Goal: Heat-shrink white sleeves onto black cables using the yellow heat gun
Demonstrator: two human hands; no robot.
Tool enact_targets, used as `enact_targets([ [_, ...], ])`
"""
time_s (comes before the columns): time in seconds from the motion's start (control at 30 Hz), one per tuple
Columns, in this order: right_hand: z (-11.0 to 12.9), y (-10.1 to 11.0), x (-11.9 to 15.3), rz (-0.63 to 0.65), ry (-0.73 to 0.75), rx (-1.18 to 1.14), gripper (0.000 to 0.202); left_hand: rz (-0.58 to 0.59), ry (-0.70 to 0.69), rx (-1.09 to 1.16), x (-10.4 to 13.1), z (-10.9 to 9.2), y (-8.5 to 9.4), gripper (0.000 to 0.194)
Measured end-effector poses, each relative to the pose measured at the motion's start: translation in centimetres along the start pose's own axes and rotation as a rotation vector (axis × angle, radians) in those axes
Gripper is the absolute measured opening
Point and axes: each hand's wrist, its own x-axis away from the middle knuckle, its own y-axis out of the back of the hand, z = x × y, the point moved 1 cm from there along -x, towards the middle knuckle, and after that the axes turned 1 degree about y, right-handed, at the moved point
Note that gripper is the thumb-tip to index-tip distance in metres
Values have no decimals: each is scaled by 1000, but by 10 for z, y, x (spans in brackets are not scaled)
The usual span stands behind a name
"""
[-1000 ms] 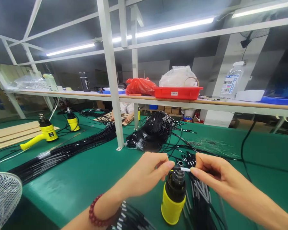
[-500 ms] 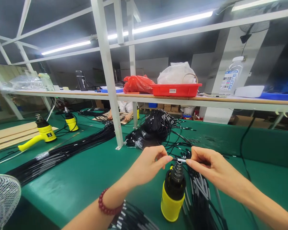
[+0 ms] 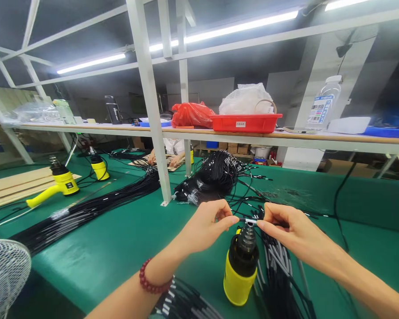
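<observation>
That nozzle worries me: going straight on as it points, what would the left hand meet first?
Probably the right hand, across the black-and-white cable both hold; the heat gun nozzle looks just below, though depth is unclear.

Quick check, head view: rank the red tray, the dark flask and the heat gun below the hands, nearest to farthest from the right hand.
From the right hand:
1. Heat gun: just below, toward its left.
2. Red tray: beyond, up on the shelf.
3. Dark flask: farther left along the shelf.
</observation>
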Motion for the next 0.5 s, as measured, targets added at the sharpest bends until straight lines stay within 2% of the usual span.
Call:
enact_targets([
  [0.5, -5, 0, -1, -5, -17, 22, 35, -41, 3, -9, -2, -4, -2, 17],
])
